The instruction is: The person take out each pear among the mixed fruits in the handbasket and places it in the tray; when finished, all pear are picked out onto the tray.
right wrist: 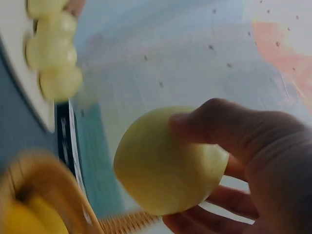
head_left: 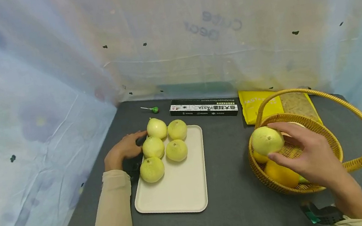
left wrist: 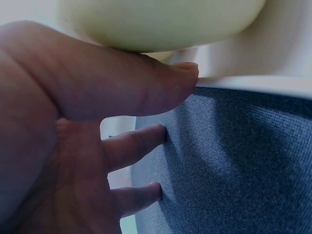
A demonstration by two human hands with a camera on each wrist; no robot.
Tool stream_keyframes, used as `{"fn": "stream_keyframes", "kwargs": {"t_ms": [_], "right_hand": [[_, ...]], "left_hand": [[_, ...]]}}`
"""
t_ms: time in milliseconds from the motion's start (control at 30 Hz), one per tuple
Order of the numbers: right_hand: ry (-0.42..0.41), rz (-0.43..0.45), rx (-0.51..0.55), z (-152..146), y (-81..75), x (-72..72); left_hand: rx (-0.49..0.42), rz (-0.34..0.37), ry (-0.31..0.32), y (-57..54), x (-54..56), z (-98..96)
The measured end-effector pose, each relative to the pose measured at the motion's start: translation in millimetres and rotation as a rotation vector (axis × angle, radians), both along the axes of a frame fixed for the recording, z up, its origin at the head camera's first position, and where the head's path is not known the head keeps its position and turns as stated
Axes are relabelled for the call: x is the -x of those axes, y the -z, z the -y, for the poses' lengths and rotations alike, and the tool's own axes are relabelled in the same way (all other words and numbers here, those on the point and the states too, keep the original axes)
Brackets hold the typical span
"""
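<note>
My right hand (head_left: 313, 150) grips a round yellow-green fruit (head_left: 267, 141) between thumb and fingers, above the left side of a wicker basket (head_left: 333, 141). In the right wrist view the held fruit (right wrist: 165, 163) shows smooth skin. Inside the basket, orange-yellow fruit (head_left: 281, 174) lies partly hidden beneath the hand. Several similar yellow-green fruits (head_left: 177, 150) sit on the upper left part of a cream tray (head_left: 189, 193). At that tray's left edge, my left hand (head_left: 127, 147) rests with fingers spread on the table and the thumb (left wrist: 161, 87) alongside a fruit (left wrist: 170, 24).
A black pasta box (head_left: 203, 109) lies behind the tray, with a green lollipop (head_left: 155, 110) to its left. Behind the basket is a yellow pasta bag (head_left: 257, 105). The basket's tall handle (head_left: 360, 113) arches out to the right. Printed curtains (head_left: 173, 63) enclose the dark grey table (head_left: 230, 183).
</note>
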State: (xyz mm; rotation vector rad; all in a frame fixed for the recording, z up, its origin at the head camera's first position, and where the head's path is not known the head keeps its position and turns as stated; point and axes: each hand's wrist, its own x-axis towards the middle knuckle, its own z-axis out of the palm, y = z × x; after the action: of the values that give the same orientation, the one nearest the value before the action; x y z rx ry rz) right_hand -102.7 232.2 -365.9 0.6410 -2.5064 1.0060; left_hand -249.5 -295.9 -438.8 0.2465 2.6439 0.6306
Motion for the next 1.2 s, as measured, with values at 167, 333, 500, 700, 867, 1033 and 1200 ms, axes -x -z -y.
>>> {"fn": "stream_keyframes", "kwargs": {"t_ms": [167, 333, 500, 700, 867, 1033, 1200], "right_hand": [[-0.141, 0.105, 0.092, 36.7, 10.8, 9.0], [-0.253, 0.179, 0.143, 71.0, 27.3, 20.4], [-0.357, 0.289, 0.206, 103.8, 42.9, 29.0], [-0.434, 0.380, 0.234, 136.4, 65.1, 40.5], [-0.496, 0.435, 0.290, 157.6, 84.9, 49.4], [-0.538, 0.472, 0.327, 172.5, 98.4, 54.6], [-0.546, 0.486, 0.350, 183.4, 106.6, 56.1]], "left_hand": [[0.002, 0.001, -0.011, 0.4, 0.1, 0.7], [0.000, -0.002, -0.006, -0.5, 0.8, -1.0], [-0.001, 0.002, -0.013, -0.9, 0.5, -0.8], [0.000, 0.007, -0.017, -1.3, 0.1, -0.8], [0.000, 0.010, -0.020, -2.1, -0.1, -0.7], [0.002, 0.008, -0.019, -1.5, 0.5, -0.6], [0.002, 0.005, -0.015, -1.8, 0.3, 0.1]]}}
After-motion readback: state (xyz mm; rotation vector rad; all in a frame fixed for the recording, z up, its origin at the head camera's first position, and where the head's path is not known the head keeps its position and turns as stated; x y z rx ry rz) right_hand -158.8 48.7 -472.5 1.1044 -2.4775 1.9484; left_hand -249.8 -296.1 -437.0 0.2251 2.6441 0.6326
